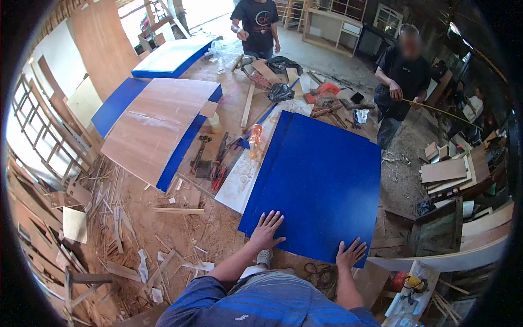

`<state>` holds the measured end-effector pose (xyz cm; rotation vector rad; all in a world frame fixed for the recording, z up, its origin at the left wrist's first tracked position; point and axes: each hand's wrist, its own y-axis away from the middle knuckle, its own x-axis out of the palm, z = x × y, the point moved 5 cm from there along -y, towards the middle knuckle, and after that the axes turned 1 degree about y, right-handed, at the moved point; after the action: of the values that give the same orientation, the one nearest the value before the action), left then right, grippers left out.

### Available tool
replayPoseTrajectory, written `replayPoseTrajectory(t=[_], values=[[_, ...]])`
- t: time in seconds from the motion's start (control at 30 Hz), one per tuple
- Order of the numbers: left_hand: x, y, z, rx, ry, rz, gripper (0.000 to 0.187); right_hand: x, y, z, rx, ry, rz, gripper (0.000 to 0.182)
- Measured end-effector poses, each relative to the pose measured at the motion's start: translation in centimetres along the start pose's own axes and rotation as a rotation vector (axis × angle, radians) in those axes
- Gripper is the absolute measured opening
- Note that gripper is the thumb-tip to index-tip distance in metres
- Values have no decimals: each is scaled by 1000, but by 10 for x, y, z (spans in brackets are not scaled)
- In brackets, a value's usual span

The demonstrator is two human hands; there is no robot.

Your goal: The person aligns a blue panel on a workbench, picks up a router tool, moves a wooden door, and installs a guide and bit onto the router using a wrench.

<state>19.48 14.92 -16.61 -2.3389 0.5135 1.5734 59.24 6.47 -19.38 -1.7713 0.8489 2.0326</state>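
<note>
A large glossy blue panel lies in front of me on the workbench. My left hand rests with spread fingers on its near left corner. Close to the panel's near right corner, my right hand lies flat with its fingers apart. Neither hand is wrapped around anything. Along the panel's left side runs a white board with dusty marks. An orange bottle stands on that board, just left of the blue panel.
Left of the bench tools sits a plywood panel with blue edges. Pliers and other hand tools lie between the panels. Two people stand beyond; the right one holds a yellow tape measure. Wood scraps litter the floor.
</note>
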Motion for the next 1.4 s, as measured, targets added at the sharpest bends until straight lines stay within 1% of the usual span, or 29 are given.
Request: replayPoseTrajectory(t=[0.17,0.4,0.5,0.6,0.67,0.8,0.87,0.97,1.2,1.23,1.3,1.33,1.4], values=[[3,41,1,-88,-26,-27,93,-2,5,-2,-30,-3,-78,89],[3,96,-2,-257,-79,33,97,11,1,-12,-56,-8,-146,88],[-3,114,-10,-404,48,103,99,15,0,-15,-65,-8,-160,88],[4,125,-5,-403,-8,107,100,9,3,-15,-73,-19,-150,88],[6,130,-6,-408,37,84,99,11,3,-18,-99,-14,-183,89],[7,128,-7,-441,102,65,98,2,6,-17,-89,-15,-155,86],[6,127,-6,-440,79,67,98,4,6,-16,-89,9,-155,85],[1,128,-9,-453,47,53,99,1,9,-14,-68,50,-91,83],[3,121,2,-523,-66,20,101,2,11,-17,-40,129,-74,83],[-2,117,8,-531,-62,41,101,2,11,-20,-28,142,-70,83],[-5,115,14,-544,-45,88,102,4,1,-1,-21,134,-83,84],[-4,114,17,-524,-98,86,101,6,3,-4,-17,135,-88,84],[-1,117,21,-505,-76,70,96,10,4,-12,-4,155,-93,85]])
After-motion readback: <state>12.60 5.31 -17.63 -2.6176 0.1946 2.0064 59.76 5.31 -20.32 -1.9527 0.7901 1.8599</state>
